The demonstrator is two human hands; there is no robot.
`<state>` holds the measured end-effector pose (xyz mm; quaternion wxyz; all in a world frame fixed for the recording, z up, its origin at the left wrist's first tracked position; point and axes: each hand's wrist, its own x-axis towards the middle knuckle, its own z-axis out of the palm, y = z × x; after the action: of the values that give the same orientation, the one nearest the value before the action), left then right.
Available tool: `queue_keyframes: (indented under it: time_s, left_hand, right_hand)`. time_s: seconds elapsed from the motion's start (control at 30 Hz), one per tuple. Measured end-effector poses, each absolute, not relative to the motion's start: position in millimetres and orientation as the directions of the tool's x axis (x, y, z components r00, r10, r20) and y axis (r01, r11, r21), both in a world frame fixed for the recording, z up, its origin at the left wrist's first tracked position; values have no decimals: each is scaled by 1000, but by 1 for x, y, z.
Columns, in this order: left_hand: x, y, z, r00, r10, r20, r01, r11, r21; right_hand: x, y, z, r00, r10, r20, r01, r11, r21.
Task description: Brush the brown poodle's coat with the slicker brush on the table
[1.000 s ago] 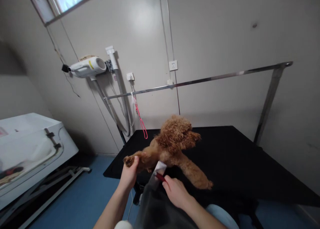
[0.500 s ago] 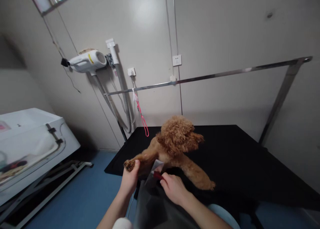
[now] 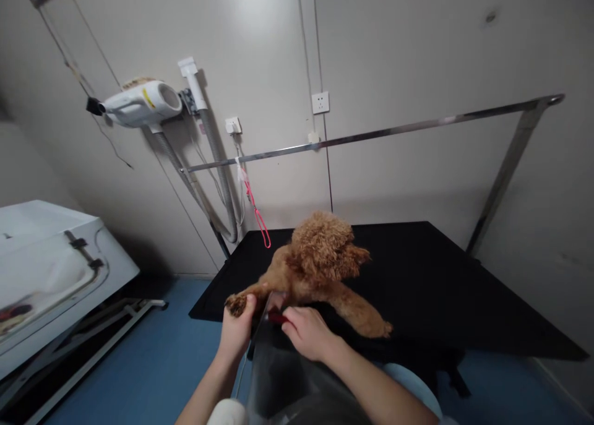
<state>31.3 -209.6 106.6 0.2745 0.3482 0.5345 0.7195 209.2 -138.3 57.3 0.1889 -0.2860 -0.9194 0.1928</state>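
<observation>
A curly brown dog (image 3: pixel 322 245) lies on the black grooming table (image 3: pixel 413 276), its head turned to the right. My left hand (image 3: pixel 236 329) is closed round one outstretched leg (image 3: pixel 254 294), thumb on top, near the dark-tipped paw. My right hand (image 3: pixel 309 332) grips the red handle of what looks like a slicker brush (image 3: pixel 277 300). Its flat pale head is against or just beside the underside of the held leg; the exact contact is blurred. The dog's other foreleg (image 3: pixel 359 310) stretches over the table to the right.
A metal rail (image 3: pixel 371 134) spans above the table, with a pink loop leash (image 3: pixel 261 224) hanging from it. A white dryer (image 3: pixel 142 103) with a grey hose is fixed to the wall. At left stands a white tub (image 3: pixel 51 245). Dark, shiny material (image 3: pixel 297 382) covers my lap.
The brush and my right hand have moved left, closer to the held leg. My left hand keeps its hold. The whole view has shifted slightly.
</observation>
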Motion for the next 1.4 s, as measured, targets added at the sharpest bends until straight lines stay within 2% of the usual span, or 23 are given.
queue_keyframes:
  time_s: [0.07, 0.13, 0.2, 0.37, 0.43, 0.5, 0.57, 0.67, 0.73, 0.87, 0.93, 1.07, 1.13, 1.23, 1.3, 1.4]
  left_hand:
    - [31, -210, 108, -612, 762, 212, -31, -290, 956]
    - [30, -208, 106, -644, 740, 195, -55, -299, 953]
    - [30, -207, 104, -667, 720, 194, -46, -299, 953]
    - [33, -210, 112, -561, 780, 275, 72, -285, 956]
    - [31, -212, 117, -573, 768, 287, 70, -304, 950]
    - [28, -215, 120, -615, 741, 270, 44, -310, 950]
    - [26, -217, 121, -634, 733, 246, 19, -303, 953]
    - [25, -221, 123, -626, 736, 257, 27, -309, 951]
    - [25, -226, 125, -641, 716, 277, 43, -327, 944]
    - [23, -233, 131, -706, 661, 254, 15, -344, 939]
    - [21, -235, 132, -718, 641, 272, 36, -356, 934]
    - [14, -238, 134, -713, 621, 327, 84, -387, 918]
    - [11, -239, 134, -715, 607, 346, 116, -386, 915]
    - [7, -240, 131, -727, 595, 343, 136, -365, 921]
    - [6, -237, 128, -732, 593, 335, 134, -356, 925]
    - [4, -230, 128, -725, 588, 360, 139, -387, 912]
  right_hand:
    - [206, -134, 57, -737, 646, 197, 511, 725, -462]
    - [209, -132, 48, -670, 736, 93, 623, 627, -468]
    - [213, -133, 40, -651, 757, 54, 646, 590, -483]
    - [206, -134, 47, -766, 586, 264, 406, 760, -507]
    - [204, -133, 44, -733, 648, 207, 483, 710, -512]
    - [205, -133, 36, -678, 730, 89, 596, 616, -515]
    - [206, -136, 34, -676, 735, 54, 608, 597, -524]
    - [197, -140, 50, -763, 607, 221, 432, 734, -525]
    - [189, -141, 65, -762, 588, 272, 417, 766, -489]
    - [187, -145, 66, -666, 733, 136, 626, 649, -432]
    - [189, -152, 62, -647, 756, 97, 668, 624, -406]
    - [179, -159, 74, -728, 640, 248, 517, 749, -415]
    - [172, -156, 78, -712, 647, 273, 521, 747, -412]
    - [171, -153, 66, -617, 775, 139, 678, 613, -405]
    - [173, -154, 58, -606, 791, 87, 704, 583, -405]
    - [167, -151, 65, -717, 653, 245, 533, 739, -412]
